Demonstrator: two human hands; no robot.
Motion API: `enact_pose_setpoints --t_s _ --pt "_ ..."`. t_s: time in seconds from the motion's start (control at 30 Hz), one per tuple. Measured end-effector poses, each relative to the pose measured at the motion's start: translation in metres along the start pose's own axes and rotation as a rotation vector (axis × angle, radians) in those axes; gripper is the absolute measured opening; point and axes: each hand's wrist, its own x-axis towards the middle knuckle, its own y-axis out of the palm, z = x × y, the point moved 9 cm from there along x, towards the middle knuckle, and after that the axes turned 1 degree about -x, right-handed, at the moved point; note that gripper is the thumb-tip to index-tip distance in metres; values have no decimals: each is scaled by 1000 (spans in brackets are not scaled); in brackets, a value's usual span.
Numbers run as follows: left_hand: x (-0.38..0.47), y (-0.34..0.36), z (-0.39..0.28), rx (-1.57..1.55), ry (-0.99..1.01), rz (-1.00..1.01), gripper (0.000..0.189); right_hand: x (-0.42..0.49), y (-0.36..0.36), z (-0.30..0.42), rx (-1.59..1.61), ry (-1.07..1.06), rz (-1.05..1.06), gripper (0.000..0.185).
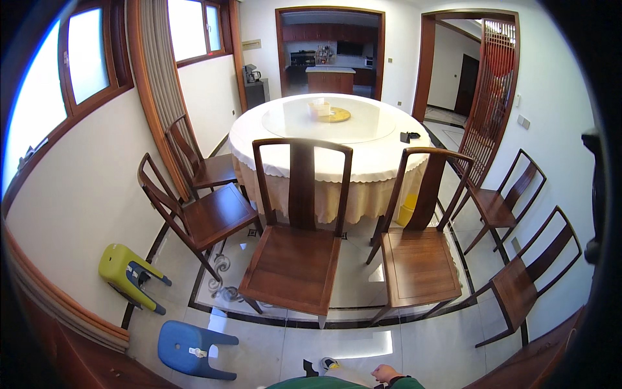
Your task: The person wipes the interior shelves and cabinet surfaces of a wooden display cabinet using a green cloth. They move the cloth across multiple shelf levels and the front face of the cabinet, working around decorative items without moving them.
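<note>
Near the bottom edge is one hand (386, 373), at the end of a green sleeve with a dark band at the wrist; it appears to be my right hand. Its fingers are loosely curled, and whether it holds anything small cannot be made out. My left hand is out of view. Before me stand two wooden chairs, one with its seat (291, 267) at the centre and one (420, 265) to the right of it. Behind them is a round table with a white tablecloth (248, 131), bearing a glass turntable (291, 124), a tissue box (319, 109) and a small black object (409, 137).
A blue plastic stool (180, 340) and a green one (114, 257) are at the lower left. More wooden chairs stand at the left (218, 214) and along the right wall (515, 291). A yellow bin (406, 211) is under the table. Beyond, a doorway opens onto a kitchen island (330, 80).
</note>
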Motion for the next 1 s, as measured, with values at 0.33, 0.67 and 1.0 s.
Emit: enact_pose_setpoints --t_s 0.33,0.67,1.0 --pt "48 71 -17 -181 -23 -162 43 14 22 32 -99 -25 104 37" --pt "7 64 22 -679 -3 28 51 72 -16 167 -476 -234 201 36" --pt "-168 52 36 -708 148 -205 49 122 50 287 -906 -433 421 36"
